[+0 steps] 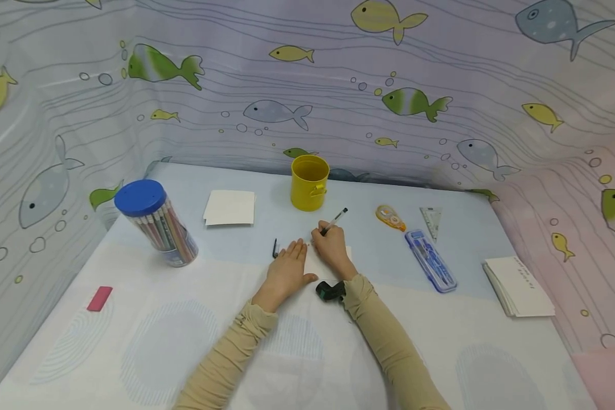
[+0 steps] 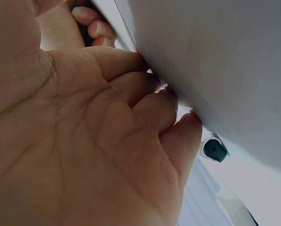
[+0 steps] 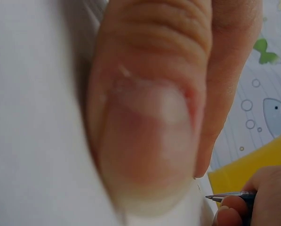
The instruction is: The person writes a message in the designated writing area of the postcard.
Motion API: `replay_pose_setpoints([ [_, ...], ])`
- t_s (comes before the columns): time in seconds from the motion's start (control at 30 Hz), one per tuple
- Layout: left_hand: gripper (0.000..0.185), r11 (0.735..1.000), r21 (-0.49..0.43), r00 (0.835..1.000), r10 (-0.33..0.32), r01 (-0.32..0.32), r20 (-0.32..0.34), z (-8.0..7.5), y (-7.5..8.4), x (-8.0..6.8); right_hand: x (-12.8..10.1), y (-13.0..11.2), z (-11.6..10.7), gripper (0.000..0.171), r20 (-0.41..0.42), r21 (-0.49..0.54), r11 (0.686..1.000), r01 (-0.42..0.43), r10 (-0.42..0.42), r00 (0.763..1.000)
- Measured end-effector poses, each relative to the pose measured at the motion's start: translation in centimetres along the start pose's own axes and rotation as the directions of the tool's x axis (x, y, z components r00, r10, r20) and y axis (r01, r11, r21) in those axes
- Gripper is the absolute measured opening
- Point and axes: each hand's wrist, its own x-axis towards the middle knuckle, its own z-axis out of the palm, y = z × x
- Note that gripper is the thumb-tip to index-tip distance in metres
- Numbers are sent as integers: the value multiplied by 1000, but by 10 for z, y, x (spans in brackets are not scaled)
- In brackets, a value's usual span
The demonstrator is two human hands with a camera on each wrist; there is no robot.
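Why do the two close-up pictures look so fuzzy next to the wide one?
Head view: even, soft light, everything sharp, from the pen to the yellow cup. Right wrist view: a thumb sits too close to the lens and blurs; only the pen tip is crisp. Left wrist view: the left hand fills the frame, dim and shadowed.

Pen and paper at the frame's centre

A slim black pen (image 1: 335, 221) with a clear barrel slanted up to the right, gripped near its tip, which pointed down at a small white sheet of paper (image 1: 315, 263). The paper lay flat on the bench, pressed down and largely covered.
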Motion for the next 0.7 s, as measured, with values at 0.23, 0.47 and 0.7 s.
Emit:
replay_pose_setpoints([
  [0.23, 83, 1000, -1, 1000, 1, -1, -7, -1, 0, 0, 2, 1, 0, 33, 24, -59, 998, -4, 6, 1000],
  [0.47, 83, 1000, -4, 1000, 5, -6, -12, -1, 0, 0, 1, -1, -1, 33, 31, -45, 999, -23, 24, 999],
  [0.7, 83, 1000, 1, 1000, 6, -6, -14, -2, 0, -1, 1, -1, -1, 32, 19, -42, 999, -15, 16, 1000],
])
